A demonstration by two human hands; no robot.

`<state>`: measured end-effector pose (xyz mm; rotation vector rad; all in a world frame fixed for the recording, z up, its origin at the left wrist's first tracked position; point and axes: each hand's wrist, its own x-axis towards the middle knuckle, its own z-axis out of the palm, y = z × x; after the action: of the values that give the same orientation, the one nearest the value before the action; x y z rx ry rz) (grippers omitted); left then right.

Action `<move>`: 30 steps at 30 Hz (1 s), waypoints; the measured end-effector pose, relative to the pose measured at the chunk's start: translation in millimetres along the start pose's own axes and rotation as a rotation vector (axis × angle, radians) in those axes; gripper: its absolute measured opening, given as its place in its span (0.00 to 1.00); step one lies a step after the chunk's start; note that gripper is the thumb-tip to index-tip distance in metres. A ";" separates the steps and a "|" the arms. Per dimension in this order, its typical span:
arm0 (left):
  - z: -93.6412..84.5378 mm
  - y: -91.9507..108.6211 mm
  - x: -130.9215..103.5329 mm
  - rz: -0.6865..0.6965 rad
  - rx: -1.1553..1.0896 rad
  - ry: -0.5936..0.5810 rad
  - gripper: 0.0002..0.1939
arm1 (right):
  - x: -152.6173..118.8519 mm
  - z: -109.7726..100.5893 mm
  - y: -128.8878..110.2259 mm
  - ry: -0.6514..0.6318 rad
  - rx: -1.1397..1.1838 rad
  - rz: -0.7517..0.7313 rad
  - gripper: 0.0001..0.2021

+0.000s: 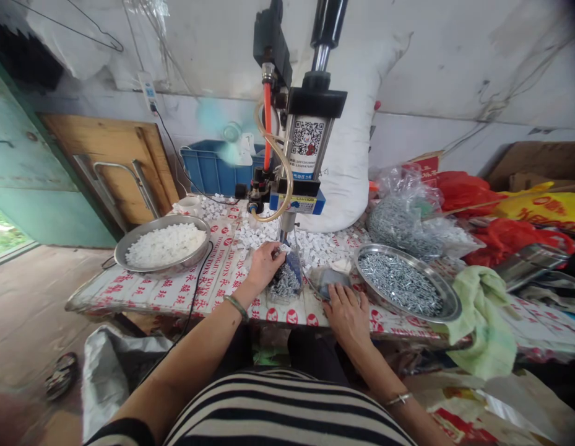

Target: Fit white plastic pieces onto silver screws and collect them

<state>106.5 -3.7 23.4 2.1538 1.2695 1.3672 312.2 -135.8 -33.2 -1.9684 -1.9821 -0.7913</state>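
Observation:
A pneumatic press (pixel 306 145) stands at the middle of the table, its metal ram (pixel 286 226) pointing down. My left hand (pixel 263 263) is at the ram's lower end, thumb and fingers closed on a small white plastic piece (pixel 283 248). Just below these fingertips, a pile of small metal pins (pixel 285 284) lies at the press base. My right hand (pixel 348 313) lies with its fingers spread, the fingertips touching a grey block (pixel 333 282) partly wrapped in clear plastic. What the block is, I cannot tell.
A metal bowl of white pieces (pixel 163 266) stands at the left, a metal bowl of pins (pixel 405 319) at the right. White pieces (pixel 315 248) are heaped behind the press base. A green towel (pixel 484 322) hangs over the front edge. A blue crate (pixel 208 170) sits behind.

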 end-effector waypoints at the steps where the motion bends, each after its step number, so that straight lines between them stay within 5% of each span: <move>1: -0.7 0.9 -0.2 -0.006 0.001 -0.007 0.10 | -0.3 1.1 -0.2 -0.002 0.004 -0.001 0.18; 8: -7.6 3.7 1.4 -0.037 -0.035 -0.076 0.10 | 3.4 -3.5 1.0 -0.018 0.090 0.034 0.19; 14: -19.3 16.9 -11.5 -0.049 -0.200 -0.072 0.13 | 30.6 -35.6 -8.2 0.083 0.273 0.032 0.19; 17: -27.3 30.6 -27.5 -0.228 -0.504 -0.283 0.15 | 51.4 -56.1 -21.5 0.085 0.537 -0.104 0.19; 19: -33.7 35.9 -35.5 -0.424 -0.735 -0.480 0.17 | 63.5 -64.0 -30.2 -0.020 0.734 -0.192 0.19; 22: -43.6 33.7 -36.5 -0.623 -0.854 -0.585 0.20 | 78.5 -63.8 -38.7 -0.247 0.911 -0.150 0.16; 26: -48.6 18.5 -18.6 -0.516 -0.624 -0.625 0.12 | 97.8 -50.2 -46.6 -0.414 0.916 -0.008 0.15; 30: -39.9 4.6 1.6 -0.295 -0.312 -0.420 0.06 | 114.6 -36.3 -61.0 -0.226 0.835 0.091 0.21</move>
<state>75.7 -13.1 47.4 1.8246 1.0730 0.8683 237.7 -54.5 44.4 -1.6360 -1.8621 0.2828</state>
